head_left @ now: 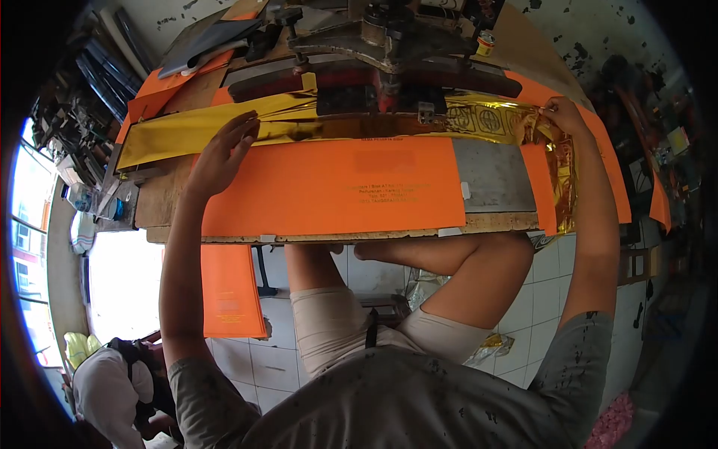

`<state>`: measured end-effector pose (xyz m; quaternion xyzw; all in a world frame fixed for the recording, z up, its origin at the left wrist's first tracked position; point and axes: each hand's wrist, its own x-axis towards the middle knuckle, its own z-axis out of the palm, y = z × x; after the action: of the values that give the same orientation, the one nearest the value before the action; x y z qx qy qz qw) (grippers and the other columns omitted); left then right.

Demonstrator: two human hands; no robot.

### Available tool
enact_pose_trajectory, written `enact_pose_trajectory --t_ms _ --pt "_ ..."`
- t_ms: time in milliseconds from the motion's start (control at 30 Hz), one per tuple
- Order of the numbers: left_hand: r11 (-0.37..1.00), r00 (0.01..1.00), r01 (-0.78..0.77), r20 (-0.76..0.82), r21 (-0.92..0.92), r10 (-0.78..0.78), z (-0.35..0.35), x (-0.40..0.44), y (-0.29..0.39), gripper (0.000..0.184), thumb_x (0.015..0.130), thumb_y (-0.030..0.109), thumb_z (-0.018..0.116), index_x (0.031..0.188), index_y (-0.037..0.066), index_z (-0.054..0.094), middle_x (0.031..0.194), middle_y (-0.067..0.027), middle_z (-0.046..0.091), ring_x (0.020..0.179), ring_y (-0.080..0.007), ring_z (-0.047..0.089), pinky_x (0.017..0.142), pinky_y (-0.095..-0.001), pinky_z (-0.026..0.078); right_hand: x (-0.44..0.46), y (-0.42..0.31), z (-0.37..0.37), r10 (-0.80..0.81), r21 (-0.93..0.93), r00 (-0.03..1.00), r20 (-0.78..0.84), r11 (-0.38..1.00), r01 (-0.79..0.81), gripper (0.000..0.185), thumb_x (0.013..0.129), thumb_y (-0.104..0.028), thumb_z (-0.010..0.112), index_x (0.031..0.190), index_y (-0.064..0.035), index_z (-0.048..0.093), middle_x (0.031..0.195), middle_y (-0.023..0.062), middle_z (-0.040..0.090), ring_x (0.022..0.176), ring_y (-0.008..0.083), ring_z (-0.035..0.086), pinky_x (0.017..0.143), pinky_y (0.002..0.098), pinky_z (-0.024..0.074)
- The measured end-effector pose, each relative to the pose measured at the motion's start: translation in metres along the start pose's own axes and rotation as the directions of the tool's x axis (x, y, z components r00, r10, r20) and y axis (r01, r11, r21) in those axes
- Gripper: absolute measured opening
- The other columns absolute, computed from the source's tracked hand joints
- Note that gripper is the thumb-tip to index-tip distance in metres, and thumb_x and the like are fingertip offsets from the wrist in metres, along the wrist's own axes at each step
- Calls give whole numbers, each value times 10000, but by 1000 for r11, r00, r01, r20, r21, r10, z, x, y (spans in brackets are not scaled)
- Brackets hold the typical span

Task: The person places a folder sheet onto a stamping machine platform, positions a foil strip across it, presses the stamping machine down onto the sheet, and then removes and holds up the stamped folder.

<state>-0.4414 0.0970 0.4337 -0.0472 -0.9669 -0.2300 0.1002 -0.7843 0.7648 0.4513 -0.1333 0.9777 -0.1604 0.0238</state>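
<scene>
Gold foil (172, 138) runs beneath black metal press (383, 34), smooth left of it, patterned, crumpled right. Right hand (570, 120): grip pinching crumpled foil. Left hand (224, 150): grip loosely wide over foil, contact unclear. Flat orange paper (299, 187) before press, near wooden surface's (166, 200) front edge; bare grey plate (490, 176) right-front of press. Foil under press partly hidden; print blurry.

On the wooden worktop (166, 202), gold foil (168, 141) and a dark metal press (383, 36) bar the far edge, leaving passage above the near.

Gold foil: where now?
In the head view, the gold foil spans left to right at the press, just beyond the printed orange sheet; left hand over it, right hand holding its crumpled right part.
</scene>
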Motion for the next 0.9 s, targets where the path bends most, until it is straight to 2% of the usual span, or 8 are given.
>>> enact_pose_trajectory --t_ms 33,133,233,267,433,733,833,900 --pt "995 1000 24 6 -96 -24 0 1 -1 471 1036 271 463 1407 2 570 1517 -191 509 1438 -355 447 1235 -466 273 2 2 1 -2 0 1000 -12 1000 2 275 959 -234 750 817 -10 679 705 70 667 630 150 644 620 356 513" --pt "993 999 4 -51 -117 -10 1 3 -10 463 1015 223 500 1381 -51 576 1471 -218 547 1400 -403 474 1197 -444 324 7 8 3 7 56 1000 -5 998 -7 282 960 -245 748 818 -11 679 695 62 666 614 143 630 614 348 503" --pt "989 992 -102 -60 106 109 -1 7 -16 479 998 194 493 1396 -64 556 1471 -223 546 1371 -399 508 1182 -445 339 12 14 4 23 77 1000 11 997 -23 261 987 -214 716 825 -20 651 652 57 652 536 119 567 539 328 436" --pt "993 994 -88 -54 75 92 0 7 -16 482 993 188 489 1399 -66 552 1473 -225 544 1370 -395 510 1183 -443 336 14 16 5 27 73 1000 15 997 -28 252 1000 -198 700 828 -24 637 633 56 645 499 108 538 502 319 405" --pt "1000 1000 -13 23 -21 13 -1 9 -7 508 975 167 465 1420 -69 529 1514 -227 515 1396 -381 486 1192 -432 325 12 20 6 2 132 1000 8 991 -3 246 1010 -193 688 846 -17 638 630 53 644 502 108 548 504 317 418" --pt "997 998 -62 4 48 62 8 8 -25 519 979 186 445 1434 -52 517 1542 -206 494 1419 -376 468 1244 -467 245 7 16 6 3 187 1000 30 982 -8 231 1011 -194 688 868 -18 645 654 41 656 554 103 583 550 294 445" --pt "999 999 -30 35 -19 30 5 7 -17 517 988 210 434 1429 -45 524 1544 -204 488 1448 -378 431 1253 -494 217 9 20 7 -2 185 1000 6 983 1 232 1010 -199 691 873 -17 648 651 36 651 558 99 585 556 292 449" --pt "999 999 -44 33 15 43 6 8 -18 517 992 220 429 1430 -39 525 1546 -202 485 1447 -380 430 1253 -500 216 11 23 9 -10 193 1000 5 981 9 232 1009 -202 694 875 -17 650 650 32 646 560 97 586 558 291 452"
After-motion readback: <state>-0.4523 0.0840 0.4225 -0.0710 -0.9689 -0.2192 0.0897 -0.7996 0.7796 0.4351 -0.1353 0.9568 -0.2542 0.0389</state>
